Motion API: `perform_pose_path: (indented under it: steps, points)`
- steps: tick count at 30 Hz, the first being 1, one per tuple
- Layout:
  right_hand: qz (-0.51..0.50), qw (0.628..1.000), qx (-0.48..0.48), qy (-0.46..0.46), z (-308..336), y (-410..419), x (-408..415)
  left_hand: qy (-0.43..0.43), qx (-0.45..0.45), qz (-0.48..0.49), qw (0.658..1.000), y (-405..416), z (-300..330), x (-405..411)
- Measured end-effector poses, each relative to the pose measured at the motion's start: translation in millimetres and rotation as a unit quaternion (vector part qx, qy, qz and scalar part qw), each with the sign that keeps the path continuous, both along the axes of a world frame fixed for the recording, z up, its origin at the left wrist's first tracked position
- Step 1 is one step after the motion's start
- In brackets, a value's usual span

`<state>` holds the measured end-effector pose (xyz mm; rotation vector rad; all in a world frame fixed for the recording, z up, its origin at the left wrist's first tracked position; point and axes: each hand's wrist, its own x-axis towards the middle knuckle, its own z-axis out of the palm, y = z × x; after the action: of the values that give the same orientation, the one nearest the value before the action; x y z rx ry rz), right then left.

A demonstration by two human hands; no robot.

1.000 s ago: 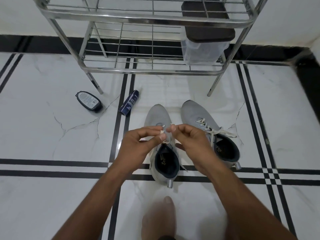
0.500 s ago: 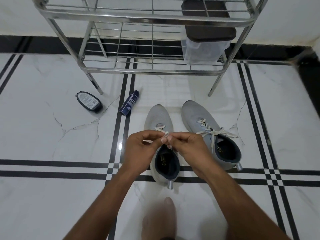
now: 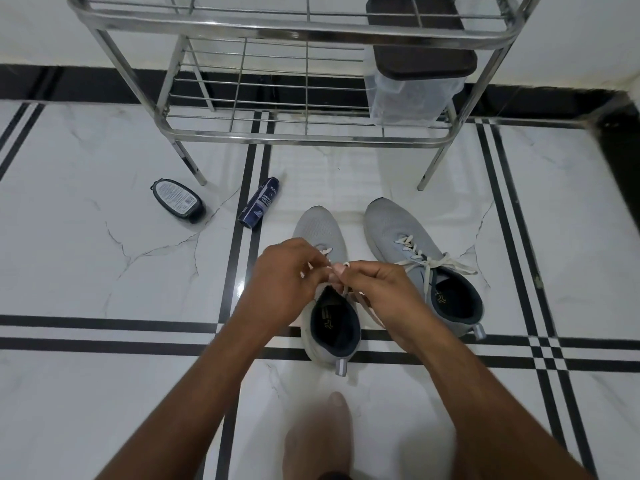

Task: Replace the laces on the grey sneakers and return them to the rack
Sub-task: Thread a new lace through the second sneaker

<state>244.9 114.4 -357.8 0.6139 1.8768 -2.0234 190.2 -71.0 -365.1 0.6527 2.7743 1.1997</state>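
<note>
Two grey sneakers stand side by side on the white tiled floor. The right sneaker (image 3: pixel 401 233) has a white lace threaded and tied in a bow (image 3: pixel 429 263). Over the tongue of the left sneaker (image 3: pixel 320 226) my left hand (image 3: pixel 280 282) and my right hand (image 3: pixel 381 289) meet, each pinching the white lace (image 3: pixel 341 268) with curled fingers. A loose stretch of lace runs down under my right hand. My hands hide most of the left sneaker's eyelets. The steel rack (image 3: pixel 304 136) stands just behind the shoes.
A clear plastic box with a dark lid (image 3: pixel 412 84) sits on the rack's lower shelf at the right. A dark oval bottle (image 3: pixel 177 200) and a blue spray can (image 3: pixel 260 207) lie on the floor left of the shoes. My bare foot (image 3: pixel 318 438) is near the bottom edge.
My hands have dropped closer to the left sneaker's opening and drawn together, fingertips now touching over the lace. The sneakers have stayed in place.
</note>
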Motion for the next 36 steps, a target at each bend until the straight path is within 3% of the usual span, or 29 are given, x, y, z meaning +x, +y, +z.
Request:
perform_pose_path:
  steps: [4,6,8,11,16,20,22,25,27,32,36]
  points:
    - [-0.049,0.994,-0.085,-0.052,2.1,1.9,-2.0,0.196,-0.098,-0.041,0.975,2.1,8.4,8.1]
    - [-0.048,0.995,-0.070,-0.053,2.4,4.0,-3.4,0.140,-0.064,-0.068,0.986,4.5,9.8,18.7]
    - [-0.040,0.998,-0.034,-0.043,4.4,5.9,-4.6,-0.014,0.029,-0.027,0.999,2.8,10.7,23.1]
    - [0.002,1.000,0.009,-0.009,4.6,9.6,-4.6,-0.178,0.085,0.026,0.980,-2.5,5.6,16.4]
    - [0.012,0.998,0.036,0.042,5.4,8.5,-4.4,-0.141,-0.058,-0.038,0.988,-2.8,-6.5,0.2]
    - [0.032,0.988,0.109,0.104,0.7,10.4,-2.4,-0.154,-0.021,0.027,0.987,2.0,-13.3,4.4]
    - [0.035,0.981,0.140,0.133,-2.8,9.5,-0.1,-0.276,0.066,0.066,0.957,5.9,-12.4,9.6]
    - [0.039,0.966,0.194,0.166,-6.9,6.8,2.7,-0.459,0.231,0.113,0.851,8.4,-9.3,13.6]
    - [0.026,0.966,0.193,0.171,-9.4,6.2,3.8,-0.487,0.292,0.158,0.808,8.6,-9.8,13.9]
    - [-0.015,0.964,0.196,0.181,-13.7,2.8,4.1,-0.454,0.313,0.250,0.796,18.8,-14.4,12.0]
    - [-0.113,0.968,0.208,0.088,-30.9,17.4,12.5,-0.474,0.403,0.301,0.723,5.4,-25.4,9.1]
